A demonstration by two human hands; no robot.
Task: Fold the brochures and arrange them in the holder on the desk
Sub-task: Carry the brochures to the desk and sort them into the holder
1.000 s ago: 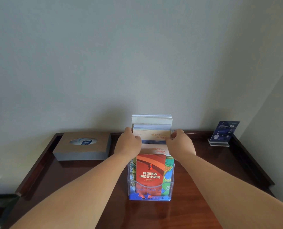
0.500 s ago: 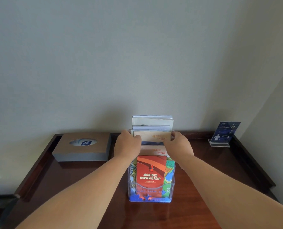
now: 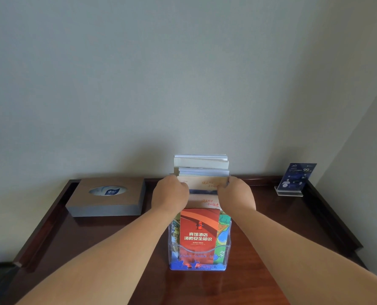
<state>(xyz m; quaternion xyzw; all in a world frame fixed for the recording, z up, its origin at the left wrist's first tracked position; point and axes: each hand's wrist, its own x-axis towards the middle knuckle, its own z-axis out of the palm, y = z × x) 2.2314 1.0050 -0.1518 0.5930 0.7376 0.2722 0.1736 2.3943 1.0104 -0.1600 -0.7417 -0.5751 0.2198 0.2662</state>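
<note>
Desk against a grey wall (image 3: 183, 73). Head view, looking down over both forearms.

The clear plastic holder (image 3: 226, 253) stands upright on the dark wooden desk (image 3: 117, 249), near the middle, with its pockets stepping up toward the wall. In the front pocket we note a red brochure (image 3: 199, 232) with white characters, upright. A green and blue illustrated brochure (image 3: 223, 230) shows just behind it on both sides. Above these we see a cream brochure with red script, its top strip only (image 3: 205, 202).

The next one up is another cream brochure (image 3: 201, 183), also with red script and with a dark band along its lower edge. Both hands are on this one. The left hand (image 3: 170, 194) grips its left edge, fingers curled in over the paper. The right hand (image 3: 236, 195) grips its right edge the same way, fingertips folded round the corner. The brochure sits upright and level between the two hands. We cannot tell whether its bottom edge rests in a pocket, as the hands and the nearer brochures cover it.

Behind it, pale brochures (image 3: 201, 164) stand higher in two bunches, touching or nearly touching the wall.

To the left, well apart from the holder, lies a brown tissue box (image 3: 108, 197) with an oval opening. At the far right corner a dark blue card (image 3: 296, 178) leans in a small clear stand.
</note>
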